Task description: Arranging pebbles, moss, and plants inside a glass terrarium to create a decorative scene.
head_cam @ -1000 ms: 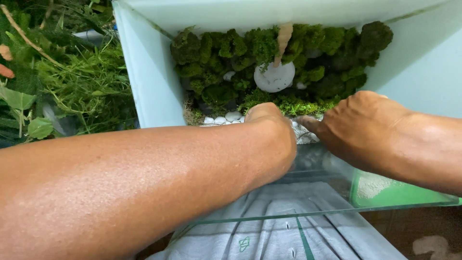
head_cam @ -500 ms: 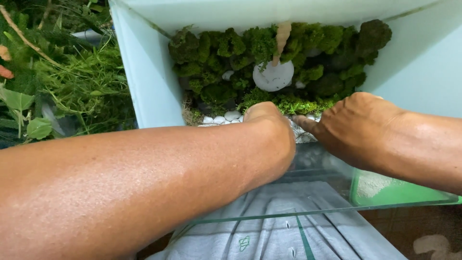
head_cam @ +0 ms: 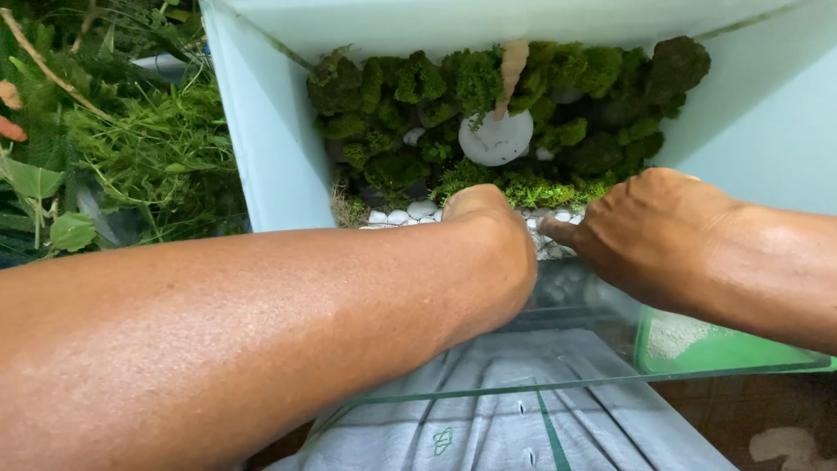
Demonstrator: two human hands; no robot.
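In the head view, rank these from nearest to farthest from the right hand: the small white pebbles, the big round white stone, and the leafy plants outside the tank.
1. Small white pebbles: at the tips of the right hand, along the moss's front edge.
2. Big round white stone: farther back, in the moss, up and left of the hand.
3. Leafy plants: outside the tank's left wall, far left.

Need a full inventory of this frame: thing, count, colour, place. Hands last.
glass tank: one, pale walls, centre
moss clumps: many, green, back of the tank floor
large round stone: one, white, among the moss
small pebbles: many, white, in front of the moss
tan leaf: one, upright above the stone
loose plants: a heap, green, left of the tank
grey cloth: one, seen below through the glass
left hand: in the tank, on the pebbles
right hand: in the tank, fingertips at the pebbles
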